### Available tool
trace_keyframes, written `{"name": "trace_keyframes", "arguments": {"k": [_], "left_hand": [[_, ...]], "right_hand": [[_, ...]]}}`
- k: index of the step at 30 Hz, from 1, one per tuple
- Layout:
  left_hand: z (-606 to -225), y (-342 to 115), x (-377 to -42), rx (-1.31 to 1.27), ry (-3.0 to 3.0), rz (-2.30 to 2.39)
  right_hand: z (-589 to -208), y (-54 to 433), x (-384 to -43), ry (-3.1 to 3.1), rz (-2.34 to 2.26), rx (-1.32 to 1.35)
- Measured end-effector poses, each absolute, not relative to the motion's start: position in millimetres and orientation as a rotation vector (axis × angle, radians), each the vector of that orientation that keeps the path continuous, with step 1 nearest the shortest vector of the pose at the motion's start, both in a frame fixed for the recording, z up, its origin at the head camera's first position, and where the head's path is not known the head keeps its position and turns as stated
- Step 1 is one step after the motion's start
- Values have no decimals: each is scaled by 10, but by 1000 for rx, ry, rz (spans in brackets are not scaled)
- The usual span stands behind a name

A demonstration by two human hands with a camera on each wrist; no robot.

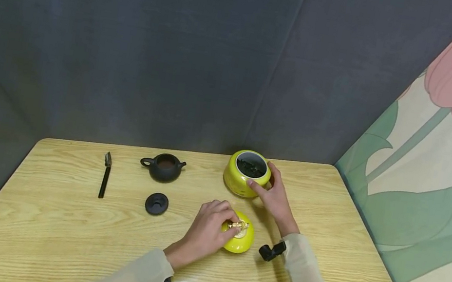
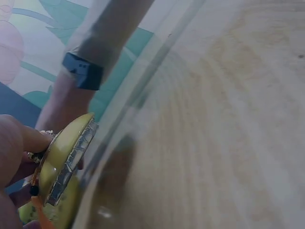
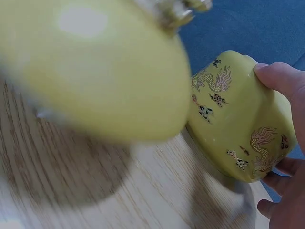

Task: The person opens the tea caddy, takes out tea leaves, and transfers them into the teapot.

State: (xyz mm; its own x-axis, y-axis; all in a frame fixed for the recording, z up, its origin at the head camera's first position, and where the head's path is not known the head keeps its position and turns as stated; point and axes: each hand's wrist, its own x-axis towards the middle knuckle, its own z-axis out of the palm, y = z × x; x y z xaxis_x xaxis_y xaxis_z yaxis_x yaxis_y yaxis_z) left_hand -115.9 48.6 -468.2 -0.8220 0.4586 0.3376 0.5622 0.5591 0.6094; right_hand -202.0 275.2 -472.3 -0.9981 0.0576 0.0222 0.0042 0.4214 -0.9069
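Observation:
My left hand [image 1: 212, 225] pinches the gold knob of a yellow lid [image 1: 238, 241], holding it above the table in front of the jar. In the left wrist view the lid [image 2: 64, 157] is tilted, with a silvery ring around its underside and an orange tassel [image 2: 44, 217] hanging by it. My right hand [image 1: 274, 195] grips the side of a yellow jar [image 1: 237, 182], thumb near the rim and fingers around the far side. Dark leaves [image 1: 250, 168] lie inside the uncovered jar. Dragon patterns decorate the jar's wall [image 3: 238, 124] in the right wrist view.
A small dark teapot [image 1: 165, 168] stands left of the jar, its round lid [image 1: 157, 204] lying in front of it. Further left is a black-handled utensil [image 1: 105, 176]. A dark curtain [image 1: 156, 51] hangs behind the table [image 1: 42, 210]; a flower-patterned wall covering [image 1: 435, 194] borders the right.

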Motion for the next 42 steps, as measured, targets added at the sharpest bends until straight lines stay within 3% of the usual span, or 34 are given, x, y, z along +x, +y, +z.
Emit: {"name": "trace_keyframes", "arguments": {"k": [13,28,42], "left_hand": [[-4980,570,-1039,-890,-2689,-1152],[-4944,549,-917,-790,-2694,-1075],[-4528,-173,-922,-489,-2580,-1301]], "right_hand": [[-4731,2745,-2031,-2605,1668,-51],[-4710,2732,-2009,-2599,1668,-65],[-4752,2751,-2016,-2583,1686,-56]]}}
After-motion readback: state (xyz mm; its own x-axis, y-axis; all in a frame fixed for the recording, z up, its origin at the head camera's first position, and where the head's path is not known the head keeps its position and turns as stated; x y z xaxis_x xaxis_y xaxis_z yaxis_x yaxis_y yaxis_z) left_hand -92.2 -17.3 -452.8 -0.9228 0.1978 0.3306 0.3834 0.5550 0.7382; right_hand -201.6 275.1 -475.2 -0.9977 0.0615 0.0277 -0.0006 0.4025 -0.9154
